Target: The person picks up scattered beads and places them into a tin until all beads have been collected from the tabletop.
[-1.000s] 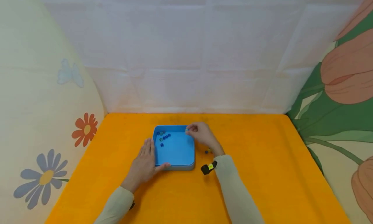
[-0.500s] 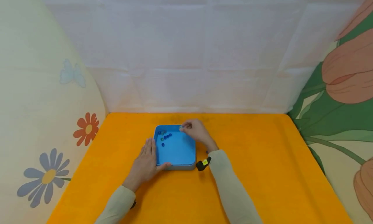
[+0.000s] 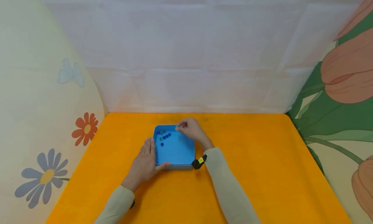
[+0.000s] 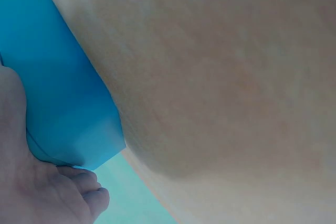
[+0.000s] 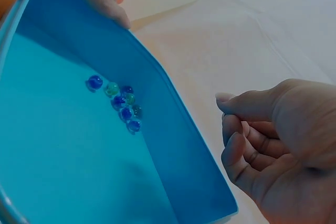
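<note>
A blue square box [image 3: 175, 152] sits on the table, with several blue and green glass marbles [image 3: 164, 137] on its floor toward the far left corner. My left hand [image 3: 142, 164] lies flat along the left wall, fingers straight, its thumb at the front rim. Over the far rim, my right hand [image 3: 190, 131] pinches a small greenish marble [image 3: 177, 127] between thumb and forefinger. In the right wrist view the right fingertips [image 5: 226, 98] are just outside the wall, and the pinched marble is hidden there. The left wrist view shows the blue wall [image 4: 68, 87] against the left hand.
An orange table [image 3: 256, 165] extends around the box. Behind it hangs a white cloth [image 3: 201, 55]. Printed flower panels stand at the left [image 3: 46, 104] and right. A black wrist camera [image 3: 198, 162] on the right wrist overlaps the box's near right corner.
My right hand has moved left along the far rim, still pinching the marble. Loose marbles on the table to the right are now hidden by that arm. My left hand stays put.
</note>
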A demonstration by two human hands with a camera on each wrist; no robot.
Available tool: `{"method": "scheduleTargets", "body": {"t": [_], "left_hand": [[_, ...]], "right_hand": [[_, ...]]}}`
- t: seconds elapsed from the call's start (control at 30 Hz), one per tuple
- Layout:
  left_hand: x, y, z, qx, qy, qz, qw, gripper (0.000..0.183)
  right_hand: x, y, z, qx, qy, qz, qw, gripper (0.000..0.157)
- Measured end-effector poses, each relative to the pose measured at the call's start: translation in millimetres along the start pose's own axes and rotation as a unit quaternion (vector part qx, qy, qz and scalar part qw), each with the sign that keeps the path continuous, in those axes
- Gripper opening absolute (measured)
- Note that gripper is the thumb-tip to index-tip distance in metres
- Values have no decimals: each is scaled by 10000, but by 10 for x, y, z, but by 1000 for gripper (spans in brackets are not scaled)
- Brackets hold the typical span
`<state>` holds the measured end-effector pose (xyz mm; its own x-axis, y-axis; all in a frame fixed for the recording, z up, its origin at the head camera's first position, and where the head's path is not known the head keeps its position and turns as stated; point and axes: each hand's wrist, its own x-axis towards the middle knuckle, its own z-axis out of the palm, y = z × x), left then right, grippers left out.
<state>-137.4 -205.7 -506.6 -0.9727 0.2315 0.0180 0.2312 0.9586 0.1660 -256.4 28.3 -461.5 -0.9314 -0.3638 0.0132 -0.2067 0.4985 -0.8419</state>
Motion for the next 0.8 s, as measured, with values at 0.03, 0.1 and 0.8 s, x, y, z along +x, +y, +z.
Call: {"method": "scheduleTargets", "body": {"t": [0.03, 0.1, 0.8], "left_hand": [[1, -4, 2, 5, 3, 0, 10000, 126], [1, -9, 8, 6, 16, 13, 10000, 126], [-8, -7, 1, -68, 4, -18, 10000, 126]], "right_hand": [[4, -7, 4, -4, -5, -2, 10000, 22], [9, -26, 11, 4, -17, -12, 10000, 22], [153, -54, 154, 58, -124, 151, 9998, 20]]}}
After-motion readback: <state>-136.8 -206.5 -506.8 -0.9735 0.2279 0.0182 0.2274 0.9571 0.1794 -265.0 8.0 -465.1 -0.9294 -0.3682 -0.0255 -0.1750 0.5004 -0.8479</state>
